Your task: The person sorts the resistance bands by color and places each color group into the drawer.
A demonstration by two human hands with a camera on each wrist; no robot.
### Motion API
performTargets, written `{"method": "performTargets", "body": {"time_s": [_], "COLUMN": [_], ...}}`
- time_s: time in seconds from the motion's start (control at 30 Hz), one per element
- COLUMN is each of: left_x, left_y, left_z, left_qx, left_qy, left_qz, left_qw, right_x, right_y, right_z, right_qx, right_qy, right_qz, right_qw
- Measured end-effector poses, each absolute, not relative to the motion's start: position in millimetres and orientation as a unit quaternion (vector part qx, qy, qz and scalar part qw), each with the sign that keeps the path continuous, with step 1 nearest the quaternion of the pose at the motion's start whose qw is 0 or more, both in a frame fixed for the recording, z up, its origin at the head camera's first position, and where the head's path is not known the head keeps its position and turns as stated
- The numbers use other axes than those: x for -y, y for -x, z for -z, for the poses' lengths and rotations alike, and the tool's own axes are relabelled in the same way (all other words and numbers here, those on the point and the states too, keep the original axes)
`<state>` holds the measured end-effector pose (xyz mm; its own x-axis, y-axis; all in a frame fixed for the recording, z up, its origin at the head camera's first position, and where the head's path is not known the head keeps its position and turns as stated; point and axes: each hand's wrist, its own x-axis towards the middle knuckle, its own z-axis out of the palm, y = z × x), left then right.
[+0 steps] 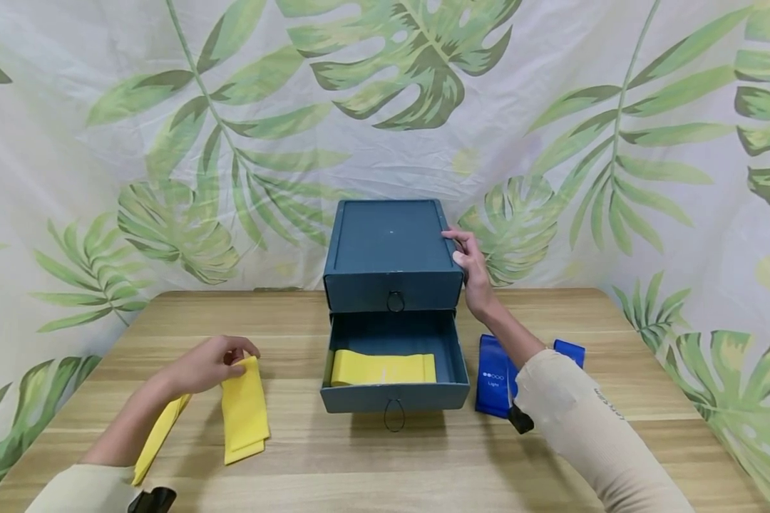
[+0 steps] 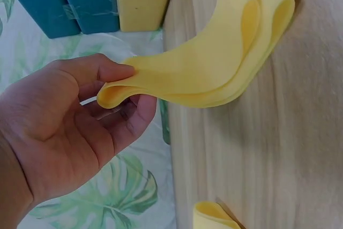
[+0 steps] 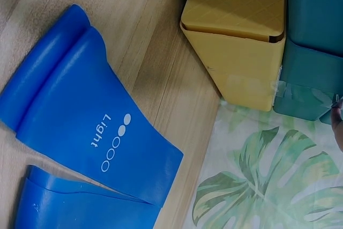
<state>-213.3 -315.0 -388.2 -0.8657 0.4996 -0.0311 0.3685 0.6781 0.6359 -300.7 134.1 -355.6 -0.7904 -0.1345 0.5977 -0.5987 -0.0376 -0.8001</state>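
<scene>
My left hand pinches one end of a folded yellow resistance band between thumb and fingers, and the band hangs down over the wooden table. A second yellow band lies left of it, partly behind the forearm. In the middle stands a dark blue drawer box. Its lower drawer is pulled out, with a folded yellow band inside. My right hand rests against the box's upper right edge, fingertips on the top; only a bit of it shows in the right wrist view.
Right of the box, a blue band marked "Light" lies on the table, partly under the right forearm in the head view. Another blue band is beside it. A yellow unit adjoins the blue drawers. A leaf-patterned cloth hangs behind.
</scene>
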Motion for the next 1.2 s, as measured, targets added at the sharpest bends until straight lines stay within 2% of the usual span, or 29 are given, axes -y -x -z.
{"method": "performTargets", "body": {"time_s": [0.6, 0.7, 0.97, 1.2], "left_x": [307.4, 306.7, 301.7, 287.5], "left_y": [210.3, 210.0, 209.1, 202.3], "left_z": [381.2, 380.4, 376.7, 364.2], "left_qx": [-0.902, -0.908, -0.933, -0.925], "left_qy": [-0.272, -0.270, -0.256, -0.252], "left_qz": [-0.304, -0.296, -0.253, -0.281], "left_qw": [0.139, 0.122, 0.030, 0.036], "right_x": [-135.1, -134.9, -134.8, -135.0], "right_y": [301.7, 300.8, 301.2, 301.2], "right_z": [357.2, 356.7, 357.0, 357.5], "right_qx": [0.673, 0.673, 0.674, 0.674], "right_qy": [-0.273, -0.273, -0.273, -0.274], "right_qz": [-0.666, -0.665, -0.664, -0.663], "right_qw": [0.173, 0.173, 0.174, 0.176]}}
